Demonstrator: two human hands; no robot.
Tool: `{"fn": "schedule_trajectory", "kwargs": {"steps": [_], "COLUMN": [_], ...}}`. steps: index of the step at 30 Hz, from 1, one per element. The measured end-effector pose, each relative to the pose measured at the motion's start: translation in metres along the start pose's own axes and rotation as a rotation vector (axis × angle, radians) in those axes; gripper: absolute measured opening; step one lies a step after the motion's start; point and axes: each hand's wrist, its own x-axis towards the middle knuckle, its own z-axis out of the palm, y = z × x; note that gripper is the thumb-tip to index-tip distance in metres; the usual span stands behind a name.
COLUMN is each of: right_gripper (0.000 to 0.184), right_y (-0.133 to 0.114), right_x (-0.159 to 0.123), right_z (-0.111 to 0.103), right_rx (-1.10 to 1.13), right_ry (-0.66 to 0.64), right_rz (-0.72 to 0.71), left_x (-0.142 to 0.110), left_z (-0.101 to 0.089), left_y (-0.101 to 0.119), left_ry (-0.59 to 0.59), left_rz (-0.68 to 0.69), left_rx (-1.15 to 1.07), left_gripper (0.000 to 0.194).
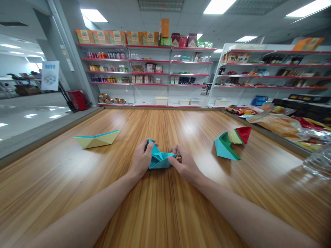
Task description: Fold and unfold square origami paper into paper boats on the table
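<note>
A blue folded paper boat (160,161) is held between my two hands just above the middle of the wooden table. My left hand (142,155) is closed on its raised left point, thumb on the near side. My right hand (184,162) pinches the boat's right tip between thumb and fingers. Off to the left lies a yellow paper boat (97,140) with a blue upper edge. On the right, a blue and green paper boat (225,147) leans open beside a yellow, green and red paper boat (241,135).
The wooden table (165,206) has a raised edge. Snack packets (276,125) and a clear plastic container (319,160) lie along the right. Behind stand shelves (150,65) of boxes, bottles and cans. A red box (77,100) and a sign (50,75) stand at far left.
</note>
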Motion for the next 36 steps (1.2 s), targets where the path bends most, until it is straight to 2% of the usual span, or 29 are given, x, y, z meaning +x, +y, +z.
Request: {"fn": "schedule_trajectory", "kwargs": {"steps": [5,9,16,23,25,30,36], "right_gripper": [0.008,0.014,0.018,0.033,0.037,0.038,0.042], "right_y": [-0.004,-0.008,-0.008,-0.008,-0.008,-0.007,-0.004], "right_x": [0.001,0.001,0.0,0.0,0.0,0.0,0.0], "right_z": [-0.001,-0.001,0.001,0.0,0.0,-0.002,-0.003], "right_rx": [-0.078,-0.077,-0.096,-0.201,-0.242,-0.243,-0.211], "right_ry": [-0.014,-0.03,-0.106,-0.074,-0.033,0.009,0.039], "right_rz": [-0.016,-0.029,-0.05,-0.06,-0.042,0.007,0.053], "left_x": [-0.002,-0.002,0.002,0.008,0.008,0.001,-0.005], "left_z": [-0.001,-0.002,-0.005,-0.007,-0.005,0.001,-0.003], "left_y": [0.002,0.001,-0.004,-0.01,-0.006,0.004,0.008], "left_ry": [-0.066,-0.065,0.069,0.192,0.137,-0.15,-0.389], "left_rz": [0.033,0.026,0.001,-0.085,-0.123,-0.235,-0.325], "left_rx": [-0.027,-0.076,-0.166,-0.385,-0.465,-0.593,-0.693], "left_gripper": [0.025,0.024,0.023,0.026,0.03,0.033,0.043]}}
